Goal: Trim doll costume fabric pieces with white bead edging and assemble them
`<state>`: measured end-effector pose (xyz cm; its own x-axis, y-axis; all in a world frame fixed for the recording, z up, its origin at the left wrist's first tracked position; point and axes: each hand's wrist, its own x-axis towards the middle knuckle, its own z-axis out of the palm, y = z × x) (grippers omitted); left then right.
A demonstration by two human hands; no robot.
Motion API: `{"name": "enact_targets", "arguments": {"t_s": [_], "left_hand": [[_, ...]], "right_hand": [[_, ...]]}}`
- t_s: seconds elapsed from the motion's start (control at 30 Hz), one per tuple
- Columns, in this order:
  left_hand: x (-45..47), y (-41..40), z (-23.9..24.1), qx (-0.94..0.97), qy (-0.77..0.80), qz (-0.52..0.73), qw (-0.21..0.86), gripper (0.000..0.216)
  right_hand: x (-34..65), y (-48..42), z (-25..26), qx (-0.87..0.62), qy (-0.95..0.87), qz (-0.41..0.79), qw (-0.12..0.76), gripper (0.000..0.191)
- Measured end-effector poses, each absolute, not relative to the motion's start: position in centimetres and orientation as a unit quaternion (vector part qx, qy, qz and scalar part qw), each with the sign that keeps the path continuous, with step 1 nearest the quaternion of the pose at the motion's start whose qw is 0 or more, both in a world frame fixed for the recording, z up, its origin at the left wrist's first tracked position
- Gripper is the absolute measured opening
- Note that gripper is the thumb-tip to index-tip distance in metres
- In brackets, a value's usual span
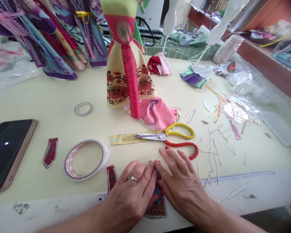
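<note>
Between my hands lies a small patterned fabric piece (161, 204) in dark red, blue and brown, with a beaded lower edge. My left hand (137, 189), wearing a ring, presses its closed fingertips on the top of the piece. From the other side my right hand (181, 178) pinches the same part with thumb and forefinger, its other fingers reaching forward. Both hands cover much of the fabric. Beside my left hand is a narrow red strip with white beads (112, 177), partly hidden. Scissors (160, 137) with yellow and red handles lie just beyond my hands, across a yellow beaded strip (118, 139).
At left are a phone (11, 152), a red beaded tab (50, 152), a large tape roll (67, 161) and a smaller one (83, 109). Ahead stands a doll-sized dress (118, 71) near pink fabric (160, 113). Loose bead strings (217, 155) and a ruler (244, 175) lie right.
</note>
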<state>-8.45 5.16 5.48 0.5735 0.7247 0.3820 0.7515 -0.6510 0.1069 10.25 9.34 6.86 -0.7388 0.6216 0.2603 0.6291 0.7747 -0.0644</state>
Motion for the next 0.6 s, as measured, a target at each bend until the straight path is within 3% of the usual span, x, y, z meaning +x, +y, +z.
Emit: {"name": "enact_targets", "arguments": {"t_s": [0.6], "left_hand": [[-8.4,6.1,6.7,-0.877,-0.429,-0.215,0.026,0.030]], "right_hand": [[10.5,9.2,6.5,-0.357,-0.918,0.012,0.174,0.029]]}}
